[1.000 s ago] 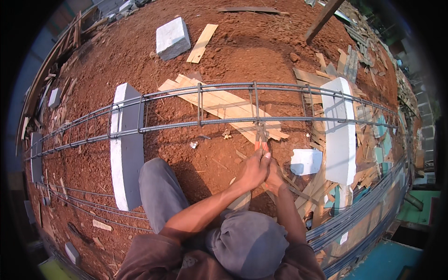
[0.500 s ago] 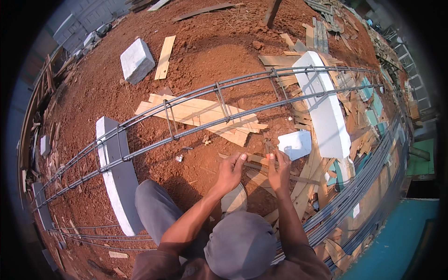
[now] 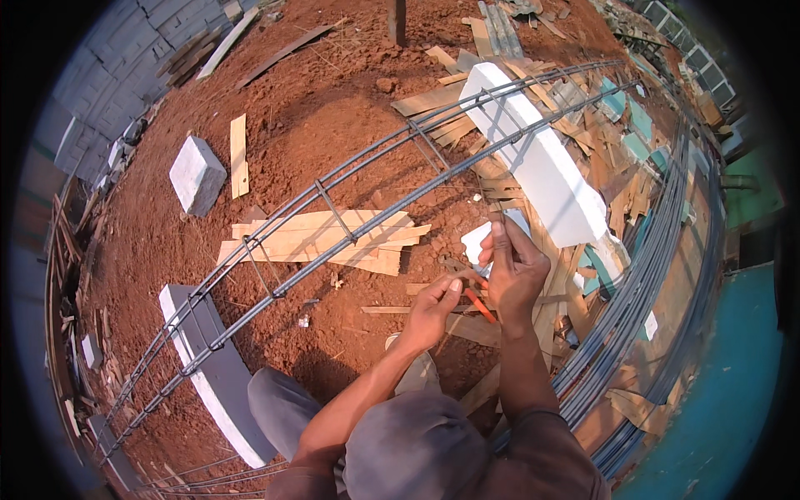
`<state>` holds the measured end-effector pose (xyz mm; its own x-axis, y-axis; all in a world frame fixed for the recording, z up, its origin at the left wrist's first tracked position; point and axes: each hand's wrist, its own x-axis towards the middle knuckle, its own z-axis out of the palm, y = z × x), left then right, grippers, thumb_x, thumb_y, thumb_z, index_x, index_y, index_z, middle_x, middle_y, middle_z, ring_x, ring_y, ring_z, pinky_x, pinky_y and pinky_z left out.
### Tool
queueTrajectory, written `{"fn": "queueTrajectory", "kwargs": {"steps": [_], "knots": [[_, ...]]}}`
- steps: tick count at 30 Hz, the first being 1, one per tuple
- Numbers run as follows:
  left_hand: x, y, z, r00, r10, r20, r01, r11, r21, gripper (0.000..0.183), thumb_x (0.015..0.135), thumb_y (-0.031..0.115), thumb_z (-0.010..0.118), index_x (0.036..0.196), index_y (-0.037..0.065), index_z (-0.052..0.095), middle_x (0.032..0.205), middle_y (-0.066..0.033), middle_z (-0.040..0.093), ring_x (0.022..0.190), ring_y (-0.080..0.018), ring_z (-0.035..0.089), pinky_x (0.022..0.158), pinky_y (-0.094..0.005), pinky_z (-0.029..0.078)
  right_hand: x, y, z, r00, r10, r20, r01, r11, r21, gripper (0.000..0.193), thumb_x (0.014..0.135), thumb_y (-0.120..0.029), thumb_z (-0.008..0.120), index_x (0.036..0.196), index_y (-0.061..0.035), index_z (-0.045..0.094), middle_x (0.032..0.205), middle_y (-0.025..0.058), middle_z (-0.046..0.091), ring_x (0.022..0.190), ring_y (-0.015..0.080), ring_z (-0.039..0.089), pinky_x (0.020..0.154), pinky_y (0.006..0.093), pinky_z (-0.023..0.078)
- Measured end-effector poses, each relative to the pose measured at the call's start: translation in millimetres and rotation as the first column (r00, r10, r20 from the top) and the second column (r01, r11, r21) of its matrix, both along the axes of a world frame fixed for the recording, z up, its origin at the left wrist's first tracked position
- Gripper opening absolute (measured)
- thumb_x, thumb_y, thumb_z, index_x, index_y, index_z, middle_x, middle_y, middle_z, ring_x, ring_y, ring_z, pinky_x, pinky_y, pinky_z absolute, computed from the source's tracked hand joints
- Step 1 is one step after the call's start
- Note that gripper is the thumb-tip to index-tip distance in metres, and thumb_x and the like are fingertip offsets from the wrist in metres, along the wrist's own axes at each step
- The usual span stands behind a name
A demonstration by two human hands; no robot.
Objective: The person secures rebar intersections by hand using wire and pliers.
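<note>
My left hand (image 3: 432, 312) is closed in a pinch, thumb pressed against the fingers; what it holds is too small to make out. Beside it, my right hand (image 3: 518, 279) is raised with its fingers curled and thumb pointing up. Orange handles of a plier-like tool (image 3: 481, 306) stick out from the right hand toward the left; its head is unclear. A thin dark strand seems to rise above the right thumb. Beyond both hands runs a long rebar cage (image 3: 354, 237) of parallel bars and stirrups, resting on a grey-white block (image 3: 221, 358) and a white block (image 3: 537, 171).
Thin wooden boards (image 3: 325, 237) lie on red soil under the cage. A bundle of steel bars (image 3: 621, 329) curves along the right, near a teal surface (image 3: 708, 392). Wood and teal scraps surround the white block. Another white block (image 3: 197, 175) sits at the far left.
The view has swung to the right. My right hand has risen and turned, showing more of the orange handles. The left hand stays low beside it, still pinched.
</note>
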<state>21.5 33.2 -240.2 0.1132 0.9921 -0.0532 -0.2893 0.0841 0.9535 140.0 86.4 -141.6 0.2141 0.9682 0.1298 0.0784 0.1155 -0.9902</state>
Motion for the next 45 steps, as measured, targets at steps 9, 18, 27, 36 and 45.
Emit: {"fn": "queueTrajectory", "kwargs": {"steps": [9,18,27,36,45], "knots": [[-34.7,199.0,55.2,0.484,0.006,-0.875,-0.119,0.991,-0.059,0.055,0.104,0.044,0.054,0.089,-0.006,0.072,0.076,-0.0214,0.071,0.075,-0.0395,0.070,0.081,-0.0483,0.055,49.5,110.3,-91.9,0.876,0.168,0.452,-0.116,0.983,-0.140,0.022,0.100,-0.019,0.064,0.097,-0.0006,0.075,0.066,0.0068,0.068,0.061,0.0152,0.061,0.059,0.0327,0.046],[-37.0,239.3,30.7,0.808,-0.233,-0.541,-0.045,0.891,-0.451,0.059,0.106,0.047,0.051,0.086,-0.003,0.074,0.070,-0.0118,0.070,0.057,-0.0185,0.065,0.055,-0.0327,0.053,-12.2,148.5,-137.9,0.859,0.022,-0.512,-0.285,0.851,-0.442,0.022,0.101,-0.018,0.064,0.087,-0.0016,0.071,0.067,0.0011,0.061,0.047,0.0047,0.040,0.039,0.0247,0.026],[-45.3,236.0,20.6,0.915,-0.126,-0.383,-0.063,0.894,-0.444,0.024,0.098,0.021,0.067,0.093,-0.001,0.076,0.073,-0.0083,0.070,0.060,-0.0154,0.061,0.054,-0.0322,0.049,-11.4,157.4,-131.1,0.723,0.082,-0.686,-0.420,0.840,-0.343,0.017,0.102,-0.012,0.060,0.091,0.0003,0.063,0.069,0.0022,0.059,0.049,0.0046,0.041,0.041,0.0229,0.028],[-27.9,247.5,-4.2,0.735,0.134,-0.665,-0.281,0.952,-0.120,0.025,0.093,0.014,0.069,0.078,-0.005,0.070,0.068,-0.0109,0.069,0.054,-0.0168,0.062,0.050,-0.0344,0.046,-4.2,144.6,-119.1,0.972,0.226,0.058,-0.204,0.943,-0.261,0.022,0.095,-0.009,0.059,0.080,0.0054,0.065,0.066,0.0135,0.064,0.061,0.0226,0.063,0.058,0.0379,0.049],[-16.4,226.8,13.1,0.848,0.176,-0.500,-0.230,0.972,-0.047,0.027,0.093,0.014,0.075,0.074,-0.003,0.067,0.067,-0.0111,0.069,0.054,-0.0150,0.065,0.048,-0.0306,0.049,19.3,165.2,-61.3,0.597,0.411,0.689,-0.319,0.909,-0.267,0.019,0.083,-0.013,0.057,0.076,0.0036,0.066,0.076,0.0277,0.064,0.076,0.0461,0.064,0.069,0.0533,0.048]]}}
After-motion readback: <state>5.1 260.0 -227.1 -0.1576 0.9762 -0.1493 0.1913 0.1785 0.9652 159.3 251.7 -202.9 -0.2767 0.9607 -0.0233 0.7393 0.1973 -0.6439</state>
